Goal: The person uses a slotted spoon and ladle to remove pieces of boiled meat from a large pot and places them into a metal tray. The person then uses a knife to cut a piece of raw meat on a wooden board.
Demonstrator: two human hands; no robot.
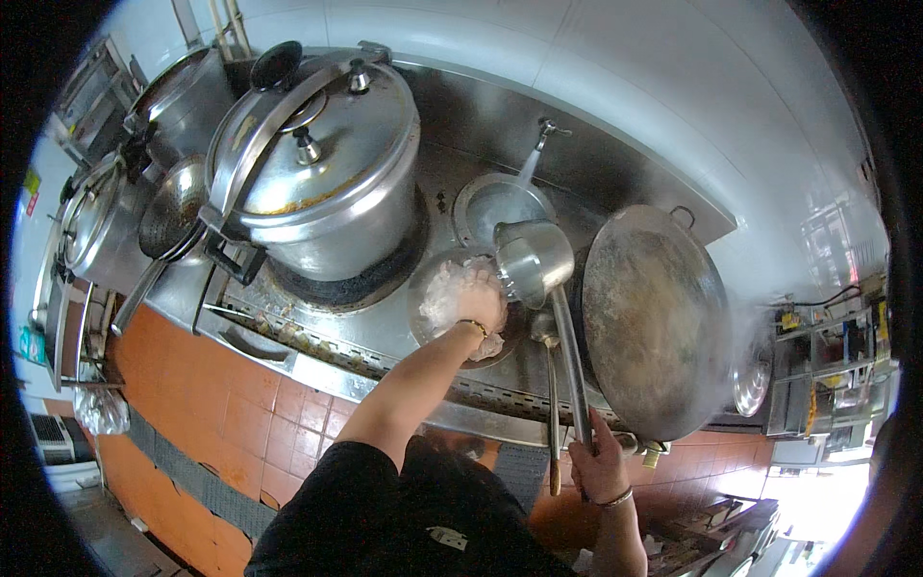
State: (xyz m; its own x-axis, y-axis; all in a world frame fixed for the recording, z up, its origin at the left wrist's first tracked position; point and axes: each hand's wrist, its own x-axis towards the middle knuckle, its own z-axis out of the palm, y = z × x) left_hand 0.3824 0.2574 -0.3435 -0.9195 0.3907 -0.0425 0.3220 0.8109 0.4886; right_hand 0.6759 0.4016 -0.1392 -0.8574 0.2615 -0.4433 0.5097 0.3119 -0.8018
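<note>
My left hand (480,300) reaches down into a round metal bowl (420,322), among pale, whitish pieces of food (444,294) that I cannot name for certain. The fingers are buried in the pieces, so their pose is hidden. My right hand (600,464) is closed around the long handle of a deep metal ladle (538,258). The ladle's cup hangs tilted at the bowl's upper right edge, beside my left hand. What the cup holds is not visible.
A large steaming wok (659,317) stands right of the ladle. A smaller ladle (553,409) lies between bowl and wok. Behind are a tap (548,130) and a round strainer-like pan (471,216). A big lidded pressure cooker (336,226) and a perforated skimmer (173,207) stand left.
</note>
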